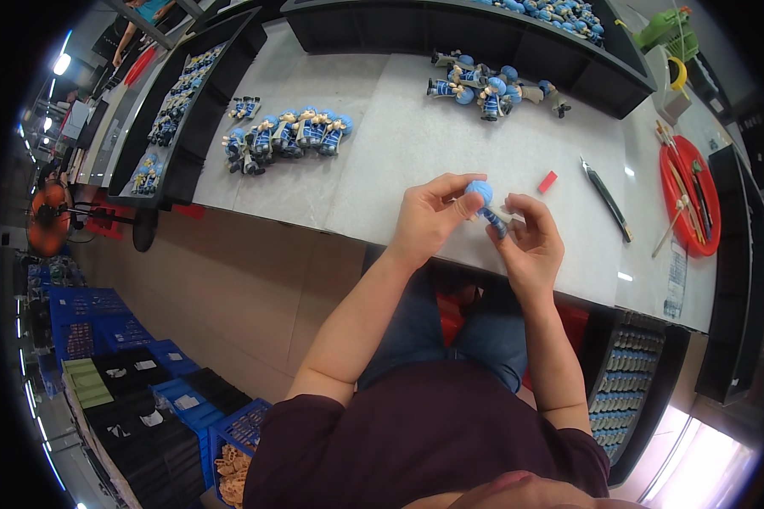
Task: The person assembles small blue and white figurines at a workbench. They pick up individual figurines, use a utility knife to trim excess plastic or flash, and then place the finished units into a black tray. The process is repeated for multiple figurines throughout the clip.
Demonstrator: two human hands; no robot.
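Just over the table's near edge, both hands hold one small figurine [481, 193] with a round light-blue head and a dark-blue body. My left hand [433, 214] pinches it by the head between thumb and fingers. Around the lower body, the thumb and fingers of my right hand [530, 242] are closed; part of the figurine is hidden behind them. A small red block [547, 181] lies beyond my right hand, and a dark pen-like craft knife [605, 199] rests to its right. Similar figurines stand in a cluster [289, 134] at the left, and more lie in a pile [492, 90] farther back.
Black trays hold figurines at the back [450, 36] and at the left [221, 85]. On the right sit a red dish [711, 233] with brushes and a tape dispenser [672, 93] with yellow tape. Below the table's right end is a black tray [598, 360] of figurines.
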